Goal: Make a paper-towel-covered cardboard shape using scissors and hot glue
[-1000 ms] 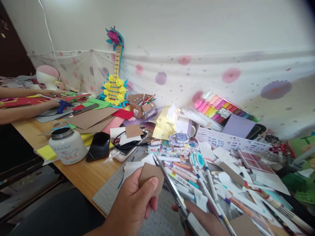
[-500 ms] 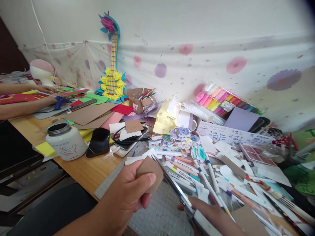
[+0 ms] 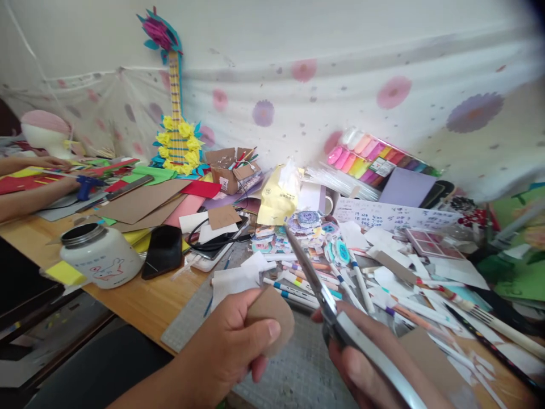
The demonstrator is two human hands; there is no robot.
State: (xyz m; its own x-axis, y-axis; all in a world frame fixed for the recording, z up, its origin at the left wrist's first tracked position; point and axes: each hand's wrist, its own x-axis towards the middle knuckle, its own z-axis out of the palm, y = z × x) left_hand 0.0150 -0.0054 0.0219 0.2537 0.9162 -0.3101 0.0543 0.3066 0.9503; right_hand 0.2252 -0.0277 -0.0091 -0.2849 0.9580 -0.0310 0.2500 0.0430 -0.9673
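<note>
My left hand (image 3: 232, 349) pinches a small brown cardboard piece (image 3: 272, 315) with a rounded edge, thumb on its front. My right hand (image 3: 374, 366) grips a pair of scissors (image 3: 323, 295) by its grey handles. The blades are together and point up and away, just right of the cardboard and apart from it. Both hands hover over a grey cutting mat (image 3: 293, 369) at the near edge of the wooden table (image 3: 140, 304).
Several marker pens (image 3: 336, 284), paper scraps and round stickers (image 3: 309, 224) litter the table ahead. A white jar (image 3: 100, 255) and a black phone (image 3: 162, 250) lie at left. A paper guitar (image 3: 174, 113) leans on the wall. Another person's arms (image 3: 29, 187) work at far left.
The scissors have come off the cardboard's edge and swung up to the right with blades closed. The cardboard has dropped slightly lower. The view has shifted rightward.
</note>
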